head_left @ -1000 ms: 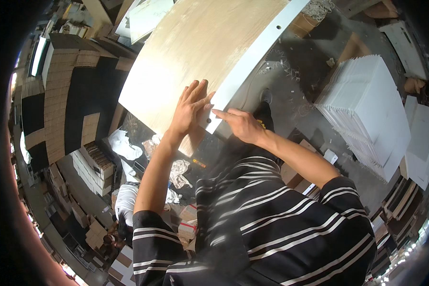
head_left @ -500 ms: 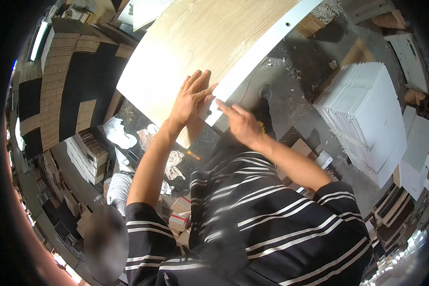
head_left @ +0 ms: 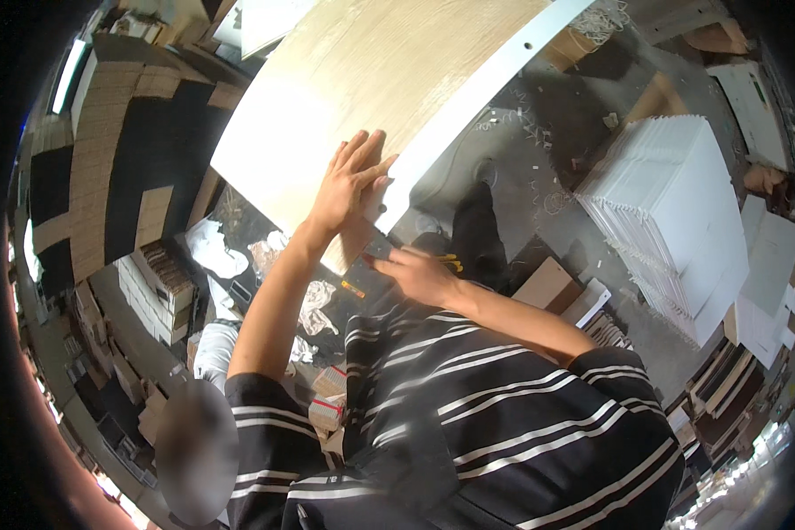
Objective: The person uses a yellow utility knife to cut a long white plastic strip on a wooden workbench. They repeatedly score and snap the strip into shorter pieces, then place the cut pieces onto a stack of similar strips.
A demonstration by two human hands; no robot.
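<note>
A large panel (head_left: 397, 71) with a pale wood-grain face and a white edge strip (head_left: 468, 115) slants across the upper middle. Two dark round holes show along that strip. My left hand (head_left: 349, 190) lies flat on the panel near its close corner, fingers spread, thumb side by the white edge. Just below that corner, my right hand (head_left: 420, 276) is closed around a utility knife (head_left: 453, 261) with a yellow and black handle. A grey, flat blade-like part points from the fingers toward the panel's end; whether it touches is unclear.
Tall stacks of brown and black boards (head_left: 163, 168) stand at left. A big stack of white sheets (head_left: 662, 221) is at right. White cloths (head_left: 318, 305) and a small yellow item (head_left: 353, 289) lie below the panel. Another person (head_left: 216, 353) is partly visible at lower left.
My right hand has moved down and left from the white edge, its pointing finger now folded round the knife. My left hand stays on the panel.
</note>
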